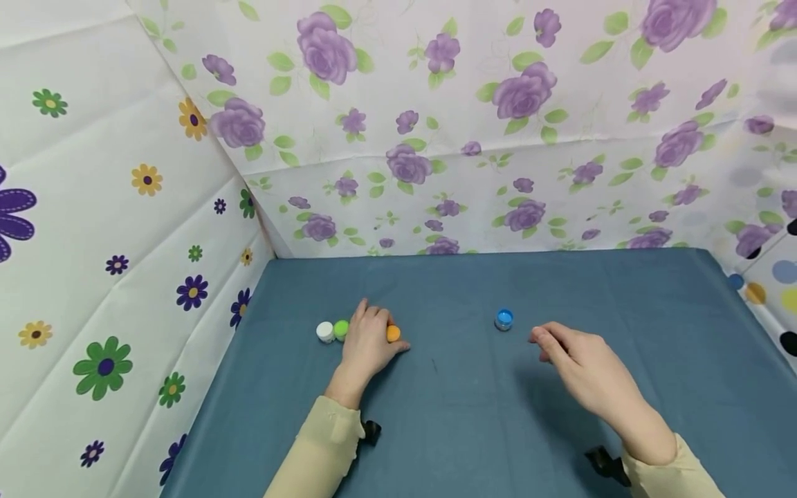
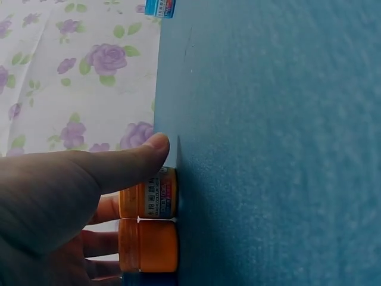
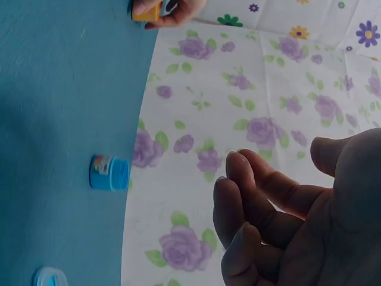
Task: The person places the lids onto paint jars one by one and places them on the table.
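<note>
On the left half of the table my left hand [image 1: 369,339] reaches over a row of small paint jars. Its straight thumb [image 2: 131,164] spreads beside the labelled yellow-orange jar [image 2: 158,195]; the fingers extend behind the jars, their tips hidden. Against that jar stands a deeper orange jar [image 2: 158,245], with a dark blue one [image 2: 149,279] below it in the left wrist view. Beyond the hand are a green-lidded jar [image 1: 340,330] and a white-lidded jar [image 1: 325,332]. My right hand [image 1: 588,370] hovers, loosely curled and holding nothing, right of a blue paint jar [image 1: 504,319].
A blue-grey cloth [image 1: 448,415] covers the table. Flowered sheets hang behind it [image 1: 405,124] and on the left [image 1: 124,277]. A round, pale-rimmed piece with blue inside [image 3: 50,277] shows at the lower edge of the right wrist view.
</note>
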Available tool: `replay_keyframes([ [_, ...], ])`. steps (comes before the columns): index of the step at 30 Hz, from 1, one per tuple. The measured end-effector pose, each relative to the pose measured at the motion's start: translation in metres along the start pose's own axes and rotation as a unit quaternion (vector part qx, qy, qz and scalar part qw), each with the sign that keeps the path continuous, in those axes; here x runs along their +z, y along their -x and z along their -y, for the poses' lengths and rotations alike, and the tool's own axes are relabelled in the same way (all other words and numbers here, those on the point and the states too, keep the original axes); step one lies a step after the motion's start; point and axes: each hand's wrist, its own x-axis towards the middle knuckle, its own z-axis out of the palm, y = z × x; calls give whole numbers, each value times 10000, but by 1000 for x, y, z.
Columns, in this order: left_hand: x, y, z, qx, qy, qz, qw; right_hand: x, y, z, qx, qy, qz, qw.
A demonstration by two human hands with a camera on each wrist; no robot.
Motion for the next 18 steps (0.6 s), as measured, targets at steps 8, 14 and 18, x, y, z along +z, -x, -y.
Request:
replay_keyframes([
  [8, -4, 6, -9, 58, 223, 34, 9997, -8, 3, -10, 118, 47, -22, 9999],
  [14, -10, 7, -23, 344, 745, -190, 9965, -9, 1, -16, 241, 54, 42, 9997],
  [18, -11, 5, -37, 488, 1525, -75, 9871, -11, 1, -19, 260, 71, 57, 9996],
])
